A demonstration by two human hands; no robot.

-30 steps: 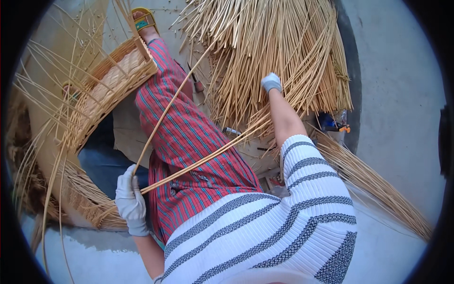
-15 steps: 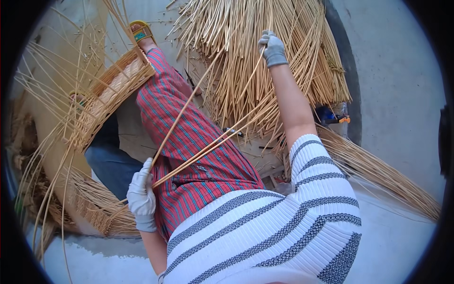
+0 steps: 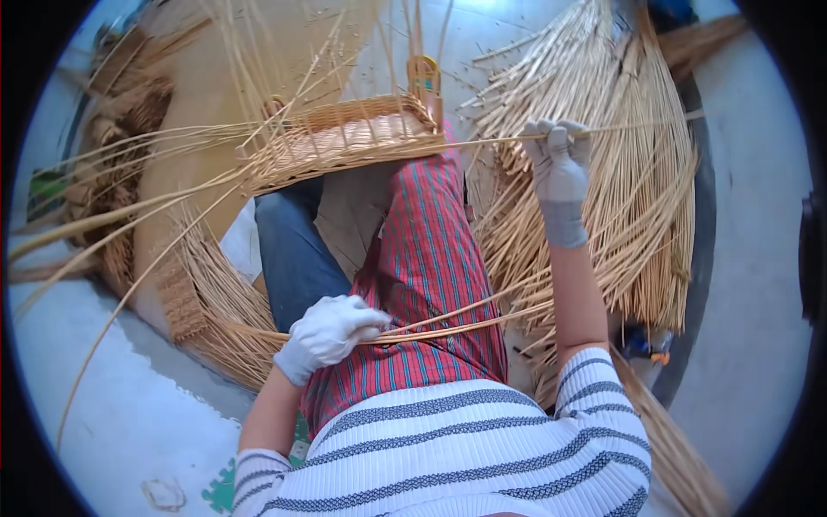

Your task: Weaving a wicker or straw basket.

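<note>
My gloved left hand (image 3: 332,332) is closed over a couple of thin wicker rods (image 3: 448,329) that run to the right across my lap. In front of my right shoulder, my gloved right hand (image 3: 560,168) grips one long wicker rod (image 3: 491,140). That rod lies almost level, passing from the partly woven wicker basket (image 3: 370,158) out over the pile at the right. The basket is a shallow rectangle with upright stakes and long loose rods spreading from its left end. It rests across my legs, near my foot.
A large pile of wicker rods (image 3: 620,198) covers the right side. More rods lie in a bundle (image 3: 228,319) beside a woven piece (image 3: 181,302) at the left. An orange-and-blue item (image 3: 659,357) lies by the pile's lower end, with brown fibre (image 3: 121,164) at the far left.
The view has turned, so the basket now appears nearer the middle. My right hand has shifted to a single rod held level; my left hand still grips rods over my lap.
</note>
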